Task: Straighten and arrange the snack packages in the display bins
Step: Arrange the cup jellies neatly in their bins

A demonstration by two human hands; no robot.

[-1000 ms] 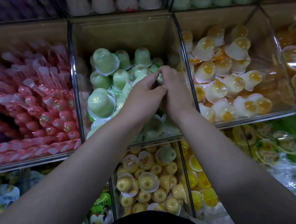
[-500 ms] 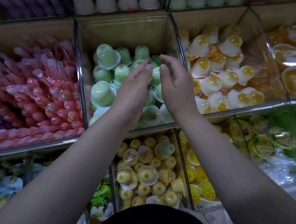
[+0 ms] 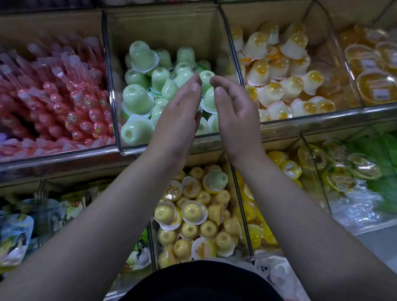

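My left grip and right grip hover empty, fingers loose, over pale green domed plastic jelly cups heaped in the middle clear bin: light, slick, I judge, best pinched across the dome.

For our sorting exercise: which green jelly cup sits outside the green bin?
The lone green cup atop the yellow cups in the lower bin; the rest fill the upper bin.

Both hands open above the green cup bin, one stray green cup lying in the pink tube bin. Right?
No. The head view shows the stray green cup in the yellow cup bin instead. The left hand and right hand are open above the green cup bin.
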